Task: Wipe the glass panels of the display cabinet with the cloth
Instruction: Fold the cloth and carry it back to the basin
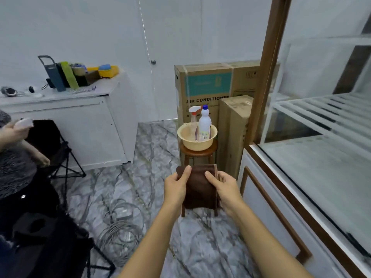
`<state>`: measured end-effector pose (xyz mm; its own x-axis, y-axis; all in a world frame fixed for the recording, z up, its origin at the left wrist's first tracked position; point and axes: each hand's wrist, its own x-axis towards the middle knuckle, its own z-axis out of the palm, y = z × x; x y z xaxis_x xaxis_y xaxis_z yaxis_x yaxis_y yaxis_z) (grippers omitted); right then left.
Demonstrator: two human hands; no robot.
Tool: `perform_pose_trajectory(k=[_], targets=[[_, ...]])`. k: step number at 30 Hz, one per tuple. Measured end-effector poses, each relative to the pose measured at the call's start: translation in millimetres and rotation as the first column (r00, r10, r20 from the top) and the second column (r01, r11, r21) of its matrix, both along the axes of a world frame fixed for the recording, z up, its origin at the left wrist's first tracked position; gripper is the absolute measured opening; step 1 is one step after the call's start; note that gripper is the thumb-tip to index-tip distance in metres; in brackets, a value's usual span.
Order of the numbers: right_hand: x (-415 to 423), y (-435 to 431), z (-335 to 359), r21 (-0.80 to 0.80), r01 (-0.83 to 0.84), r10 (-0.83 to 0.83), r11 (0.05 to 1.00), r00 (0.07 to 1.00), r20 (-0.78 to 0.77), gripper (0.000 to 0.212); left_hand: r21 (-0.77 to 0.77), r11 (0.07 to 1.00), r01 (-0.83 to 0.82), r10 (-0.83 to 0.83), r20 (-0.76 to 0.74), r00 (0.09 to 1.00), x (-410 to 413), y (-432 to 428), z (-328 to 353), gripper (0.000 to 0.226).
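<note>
Brown and folded, the cloth (198, 187) hangs between both hands in front of the person, above the marbled floor (140, 177). Left hand (176, 187) pinches the cloth's left edge, thumb on the near face and fingers curled behind; right hand (224, 187) grips the right edge the same way, thumb laid across the front. Just beyond the cloth a small round wooden stool (198, 151) carries a cream basin (197, 137), and in the basin stand a clear spray bottle (194, 117) with a red-and-white trigger and a white bottle (205, 123) with a blue cap. Behind them are cardboard boxes (212, 83). To the right stands the display cabinet (267, 77), its wooden frame around glass panels (321, 147), well apart from the cloth. At the far left another person (14, 157) sits beside a white counter (80, 121).
</note>
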<state>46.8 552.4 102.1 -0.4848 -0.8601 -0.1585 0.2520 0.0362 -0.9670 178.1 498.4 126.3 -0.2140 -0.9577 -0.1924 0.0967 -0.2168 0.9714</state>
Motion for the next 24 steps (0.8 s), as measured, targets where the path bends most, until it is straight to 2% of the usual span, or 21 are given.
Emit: perform_pose_trajectory(k=[5, 13, 16, 21, 24], targets=[[-57, -119, -18, 0.040, -0.024, 0.023, 0.999, 0.999, 0.027, 0.021, 0.036, 0.999, 0.027, -0.028, 0.033, 0.999, -48, -130, -25, 0.026], [-156, -304, -71, 0.122, -0.003, 0.007, 0.992, 0.999, -0.033, 0.017, 0.042, 0.993, 0.109, -0.111, 0.046, 0.993, -136, -323, -81, 0.014], [-190, -365, -90, 0.142, -0.002, 0.008, 0.990, 0.999, -0.040, 0.021, 0.067, 0.986, 0.155, -0.159, 0.046, 0.986, -166, -384, -96, 0.015], [-222, -424, -117, 0.319, 0.078, -0.038, 0.944, 0.991, -0.127, 0.019, 0.122, 0.988, 0.100, -0.121, 0.186, 0.975, -201, -445, -127, 0.013], [-232, -449, -126, 0.412, 0.137, -0.046, 0.901, 0.973, -0.225, 0.030, 0.139, 0.986, 0.094, -0.129, 0.270, 0.954, -216, -473, -147, 0.011]])
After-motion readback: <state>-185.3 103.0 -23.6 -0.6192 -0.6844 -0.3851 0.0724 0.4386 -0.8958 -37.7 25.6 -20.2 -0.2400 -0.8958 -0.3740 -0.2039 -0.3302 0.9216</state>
